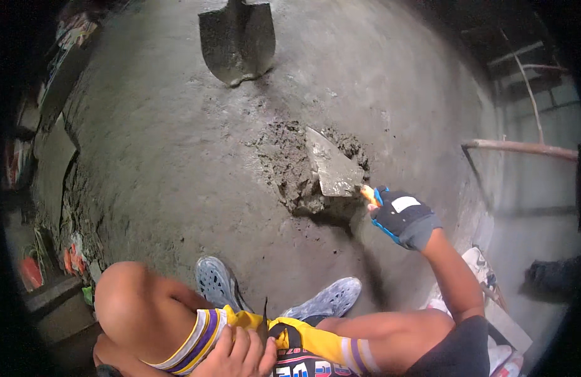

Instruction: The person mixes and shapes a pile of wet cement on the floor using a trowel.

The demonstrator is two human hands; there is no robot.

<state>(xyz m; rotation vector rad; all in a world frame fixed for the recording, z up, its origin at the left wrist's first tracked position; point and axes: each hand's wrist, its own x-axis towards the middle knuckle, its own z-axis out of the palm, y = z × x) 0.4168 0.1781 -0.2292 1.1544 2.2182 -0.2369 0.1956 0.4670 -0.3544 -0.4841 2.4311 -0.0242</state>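
Note:
My right hand (402, 217), in a black and blue glove with a white patch, grips the orange handle of a trowel. The trowel's triangular metal blade (333, 164) rests in a rough mound of wet grey mortar (285, 168) on the grey floor. My bare left hand (237, 355) is low in the picture at my lap, its fingers curled by a thin dark piece (264, 320); what they hold is unclear. A shovel (236, 47) stands at the top, its blade tip on the wet floor.
My feet in grey perforated clogs (218, 283) are below the mound. Broken board (55, 160), red scraps (74, 257) and grey blocks line the left edge. At the right are a horizontal pole (523, 144), a dark bundle (551, 276) and white bags (476, 267).

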